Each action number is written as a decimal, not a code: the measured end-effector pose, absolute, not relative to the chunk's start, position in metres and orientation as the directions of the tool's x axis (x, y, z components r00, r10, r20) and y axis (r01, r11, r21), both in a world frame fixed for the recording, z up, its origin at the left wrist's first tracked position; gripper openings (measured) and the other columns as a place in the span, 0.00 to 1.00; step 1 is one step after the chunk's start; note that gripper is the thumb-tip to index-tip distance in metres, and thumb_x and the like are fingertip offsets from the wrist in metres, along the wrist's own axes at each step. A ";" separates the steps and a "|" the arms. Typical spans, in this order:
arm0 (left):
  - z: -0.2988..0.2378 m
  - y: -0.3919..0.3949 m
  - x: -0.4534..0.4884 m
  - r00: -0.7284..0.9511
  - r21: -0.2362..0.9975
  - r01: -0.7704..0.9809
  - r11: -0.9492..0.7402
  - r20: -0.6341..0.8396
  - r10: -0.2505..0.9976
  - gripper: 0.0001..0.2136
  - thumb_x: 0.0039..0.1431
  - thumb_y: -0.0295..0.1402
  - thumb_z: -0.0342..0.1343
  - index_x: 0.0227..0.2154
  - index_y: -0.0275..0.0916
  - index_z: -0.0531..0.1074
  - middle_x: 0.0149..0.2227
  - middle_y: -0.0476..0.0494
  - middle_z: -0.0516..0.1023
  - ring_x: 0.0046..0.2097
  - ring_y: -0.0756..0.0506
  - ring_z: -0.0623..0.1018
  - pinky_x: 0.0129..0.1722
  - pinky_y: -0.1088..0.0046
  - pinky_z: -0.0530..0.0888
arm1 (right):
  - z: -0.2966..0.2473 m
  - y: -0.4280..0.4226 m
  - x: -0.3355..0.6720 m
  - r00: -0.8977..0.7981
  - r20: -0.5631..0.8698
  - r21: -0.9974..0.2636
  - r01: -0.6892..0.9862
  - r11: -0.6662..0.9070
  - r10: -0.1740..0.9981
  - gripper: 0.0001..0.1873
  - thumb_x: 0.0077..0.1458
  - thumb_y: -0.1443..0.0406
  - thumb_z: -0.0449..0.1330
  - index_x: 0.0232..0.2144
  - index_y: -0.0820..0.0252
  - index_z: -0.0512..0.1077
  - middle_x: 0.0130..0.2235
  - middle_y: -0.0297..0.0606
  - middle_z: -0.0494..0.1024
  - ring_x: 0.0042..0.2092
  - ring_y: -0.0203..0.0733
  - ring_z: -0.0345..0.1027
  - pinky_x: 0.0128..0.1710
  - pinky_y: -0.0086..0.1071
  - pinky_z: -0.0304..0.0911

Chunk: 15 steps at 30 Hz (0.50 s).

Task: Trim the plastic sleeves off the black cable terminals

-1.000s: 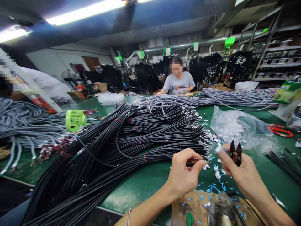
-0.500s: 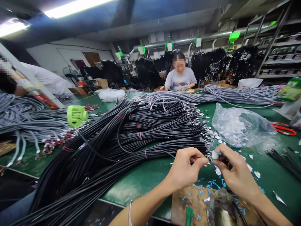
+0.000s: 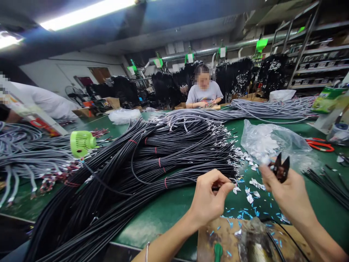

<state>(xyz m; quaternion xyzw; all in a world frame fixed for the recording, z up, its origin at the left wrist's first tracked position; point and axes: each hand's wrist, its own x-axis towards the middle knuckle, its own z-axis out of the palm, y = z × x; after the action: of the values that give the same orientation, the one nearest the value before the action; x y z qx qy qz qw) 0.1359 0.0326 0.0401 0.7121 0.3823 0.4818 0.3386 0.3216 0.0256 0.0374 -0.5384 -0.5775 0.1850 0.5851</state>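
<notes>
Nearby, a clear plastic bag (image 3: 272,142) lies on the green table (image 3: 169,211), holding small white bits too blurred to name. At the table's near edge, the left hand (image 3: 209,198) pinches the end of a black cable (image 3: 218,188) between thumb and forefinger, beside the big bundle of black cables (image 3: 152,163). The right hand (image 3: 289,193), apart from the left, is closed around small black snips (image 3: 280,169), blades pointing up and parted.

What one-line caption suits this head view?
Left hand pinches a black cable end while right hand holds open snips above the green table.
</notes>
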 end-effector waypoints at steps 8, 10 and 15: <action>0.041 0.029 0.137 0.226 0.812 0.250 -0.528 0.481 0.847 0.07 0.53 0.26 0.57 0.22 0.35 0.68 0.23 0.49 0.68 0.25 0.52 0.67 0.22 0.79 0.62 | 0.045 0.013 0.303 -0.024 0.461 -0.787 0.451 0.421 0.887 0.11 0.55 0.57 0.57 0.26 0.57 0.66 0.24 0.31 0.63 0.24 0.34 0.57 0.21 0.28 0.54; 0.040 0.027 0.139 0.260 0.760 0.291 -0.582 0.522 0.812 0.06 0.53 0.25 0.57 0.22 0.35 0.68 0.23 0.49 0.68 0.25 0.52 0.66 0.23 0.78 0.62 | 0.045 0.014 0.305 -0.048 0.520 -0.731 0.491 0.474 0.853 0.12 0.57 0.60 0.56 0.23 0.57 0.64 0.25 0.32 0.63 0.25 0.35 0.57 0.22 0.29 0.54; 0.038 0.025 0.141 0.410 0.653 0.329 -0.682 0.552 0.726 0.06 0.53 0.21 0.54 0.24 0.35 0.71 0.24 0.48 0.67 0.26 0.51 0.67 0.24 0.76 0.62 | 0.041 0.015 0.308 -0.160 0.578 -0.624 0.545 0.560 0.800 0.09 0.57 0.64 0.56 0.25 0.57 0.67 0.25 0.33 0.66 0.26 0.35 0.59 0.24 0.29 0.56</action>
<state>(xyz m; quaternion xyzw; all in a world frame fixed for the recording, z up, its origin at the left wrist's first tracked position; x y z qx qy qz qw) 0.1414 0.0249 0.0382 0.8078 0.3264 0.4341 0.2290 0.3081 0.0149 0.0412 -0.4490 -0.7492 0.1363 0.4675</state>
